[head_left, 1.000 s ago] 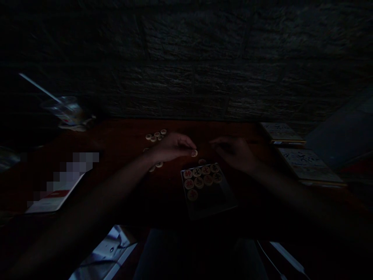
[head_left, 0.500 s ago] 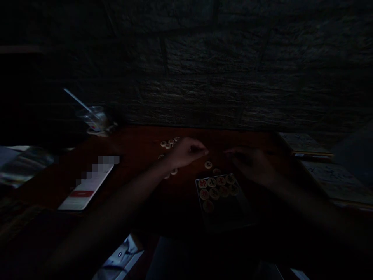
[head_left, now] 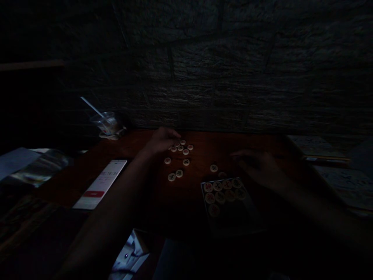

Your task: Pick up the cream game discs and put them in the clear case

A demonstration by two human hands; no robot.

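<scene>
My left hand is at the far side of the table, its fingers stretched over a cluster of round xiangqi pieces. Its fingertips reach the back of that cluster, and nothing shows in its grasp. More loose pieces lie nearer me, among them a pair with dark characters. My right hand hovers to the right with thumb and fingers drawn together; darkness hides what is between them. Close to it are a single piece and a shallow box partly filled with rows of red and black pieces.
A lit phone lies on the left of the wooden table. Behind it stands a plastic cup with a straw. Flat patterned boxes line the right side. A dark stone wall borders the back.
My left hand has moved left from the middle of the table to the loose pieces, uncovering several of them. My right hand stays near the box. The camera view has shifted slightly.
</scene>
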